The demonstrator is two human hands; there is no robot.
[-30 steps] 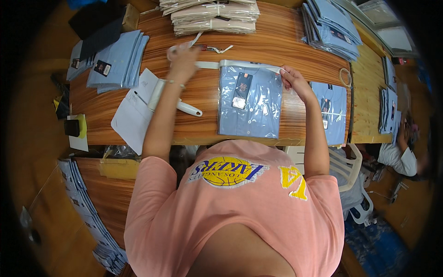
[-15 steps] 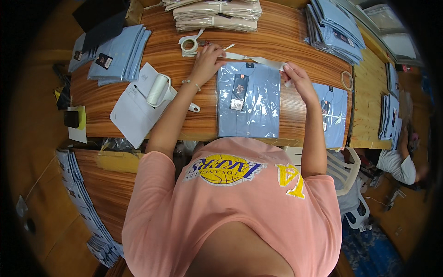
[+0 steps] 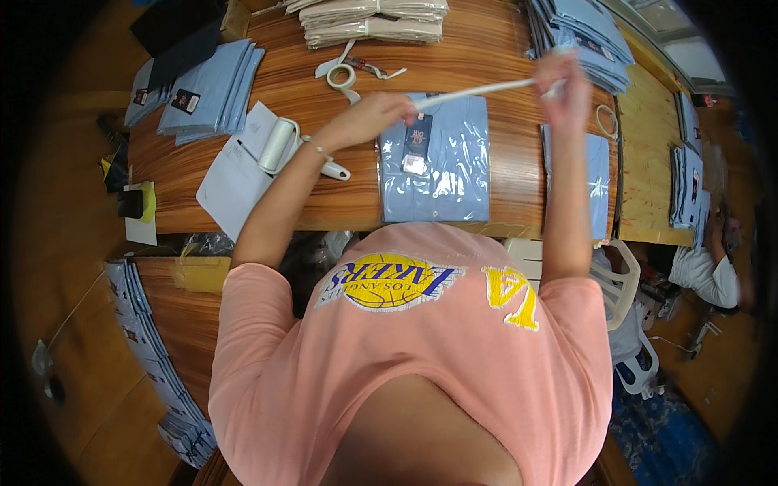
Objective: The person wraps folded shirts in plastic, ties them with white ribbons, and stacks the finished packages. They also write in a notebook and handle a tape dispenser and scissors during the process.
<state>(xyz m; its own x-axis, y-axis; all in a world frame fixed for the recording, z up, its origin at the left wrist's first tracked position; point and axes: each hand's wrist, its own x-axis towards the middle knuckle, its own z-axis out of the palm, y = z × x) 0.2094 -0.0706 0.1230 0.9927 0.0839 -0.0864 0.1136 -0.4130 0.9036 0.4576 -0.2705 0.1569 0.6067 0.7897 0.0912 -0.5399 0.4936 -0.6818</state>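
- Left hand (image 3: 369,117) pinches one end of a white strip (image 3: 478,89).
- Right hand (image 3: 563,77) grips the other end; the strip is stretched taut between them, above the table.
- Below the strip, a bagged light-blue shirt (image 3: 438,162) lies flat on the wooden table (image 3: 502,40).
- A tape roll (image 3: 342,78) lies near the left hand; a lint roller (image 3: 279,146) rests on white paper (image 3: 231,182).
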